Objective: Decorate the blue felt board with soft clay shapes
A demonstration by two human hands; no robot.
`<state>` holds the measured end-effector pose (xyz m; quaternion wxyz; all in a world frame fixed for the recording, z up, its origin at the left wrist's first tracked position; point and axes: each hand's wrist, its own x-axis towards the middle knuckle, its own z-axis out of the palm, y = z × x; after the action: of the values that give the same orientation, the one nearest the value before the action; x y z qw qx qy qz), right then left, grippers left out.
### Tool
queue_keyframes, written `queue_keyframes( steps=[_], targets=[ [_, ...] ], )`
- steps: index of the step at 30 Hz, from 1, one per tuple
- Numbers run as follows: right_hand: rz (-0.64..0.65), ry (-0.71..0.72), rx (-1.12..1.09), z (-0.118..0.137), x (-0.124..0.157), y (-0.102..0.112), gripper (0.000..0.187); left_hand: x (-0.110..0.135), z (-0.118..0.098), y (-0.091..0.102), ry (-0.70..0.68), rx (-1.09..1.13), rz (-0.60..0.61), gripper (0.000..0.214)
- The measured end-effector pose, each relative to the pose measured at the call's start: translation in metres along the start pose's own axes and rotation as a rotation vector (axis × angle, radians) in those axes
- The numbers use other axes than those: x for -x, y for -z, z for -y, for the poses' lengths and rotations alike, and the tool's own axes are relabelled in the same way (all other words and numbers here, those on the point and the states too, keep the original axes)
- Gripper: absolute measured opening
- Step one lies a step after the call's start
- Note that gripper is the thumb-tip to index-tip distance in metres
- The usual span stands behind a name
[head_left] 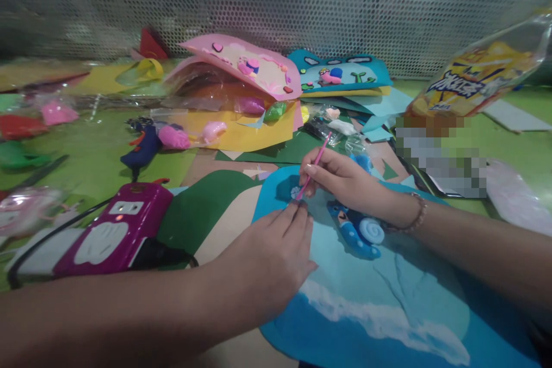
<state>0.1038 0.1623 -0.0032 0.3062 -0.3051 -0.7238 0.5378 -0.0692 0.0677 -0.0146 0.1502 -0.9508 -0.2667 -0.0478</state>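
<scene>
My right hand [334, 178] pinches a thin pink clay modelling tool [319, 156], slanted with its lower tip down by a small pale-blue flower-like shape [295, 191]. That shape lies near the upper left edge of the blue paper sheet [293, 330]. My left hand [280, 253] rests on the sheet with its fingers stretched out, fingertips beside the tool's tip. Below my right wrist sits a blue clay snail [356, 238] with white dots and a light-blue spiral shell. A strip of white clay [383, 316] runs along the lower part of the sheet.
A magenta power adapter [116, 230] with a black plug and cord stands left. Behind are a pink clay picture [267, 72], a blue clay picture [340, 75] and bagged clay [172, 137]. A yellow snack bag [466, 80] stands right, before a perforated metal panel [276, 0].
</scene>
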Motion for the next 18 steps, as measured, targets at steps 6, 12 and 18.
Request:
queue_keyframes(
  steps=[6,12,18],
  targets=[
    [0.019,0.005,0.031,-0.0006,-0.0001,0.0006,0.021,-0.0002,-0.0002,0.0013,-0.011,-0.014,-0.003,0.046],
    [-0.008,-0.012,0.005,-0.0033,-0.0024,0.0002,0.020,-0.0015,0.0004,0.0024,-0.004,-0.021,0.023,0.045],
    [-0.043,-0.023,-0.100,-0.0055,-0.0038,0.0019,0.024,0.0001,0.0002,0.0017,0.007,-0.021,0.007,0.046]
  ],
)
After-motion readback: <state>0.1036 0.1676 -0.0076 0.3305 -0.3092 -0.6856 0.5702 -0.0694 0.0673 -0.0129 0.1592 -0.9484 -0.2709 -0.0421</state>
